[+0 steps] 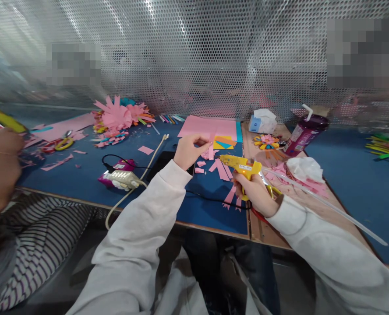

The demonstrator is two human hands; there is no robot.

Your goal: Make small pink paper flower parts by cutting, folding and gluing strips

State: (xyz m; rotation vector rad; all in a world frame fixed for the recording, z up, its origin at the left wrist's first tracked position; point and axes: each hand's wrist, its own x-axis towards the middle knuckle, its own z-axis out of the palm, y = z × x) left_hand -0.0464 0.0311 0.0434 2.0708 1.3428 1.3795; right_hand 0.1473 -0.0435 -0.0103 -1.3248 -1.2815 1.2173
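My right hand (pixel 252 192) is closed round the grip of a yellow glue gun (pixel 241 164), whose nozzle points left toward my other hand; a long clear glue stick (pixel 326 205) trails out of its back to the right. My left hand (pixel 190 150) pinches a small pink paper strip (pixel 210 151) just left of the nozzle. Several cut pink strips (pixel 221 169) lie on the blue table (pixel 83 179) below both hands. A black cord (pixel 210 199) runs across the table under my arms.
Pink paper sheets (pixel 210 127) lie behind my hands, paper flowers (pixel 118 116) at the back left, a small flower (pixel 266 141), tissue box (pixel 262 121) and purple cup (pixel 304 133) to the right. A power strip (pixel 120 177) sits left. Another person's hand (pixel 2 144) works at far left. Perforated metal screen behind.
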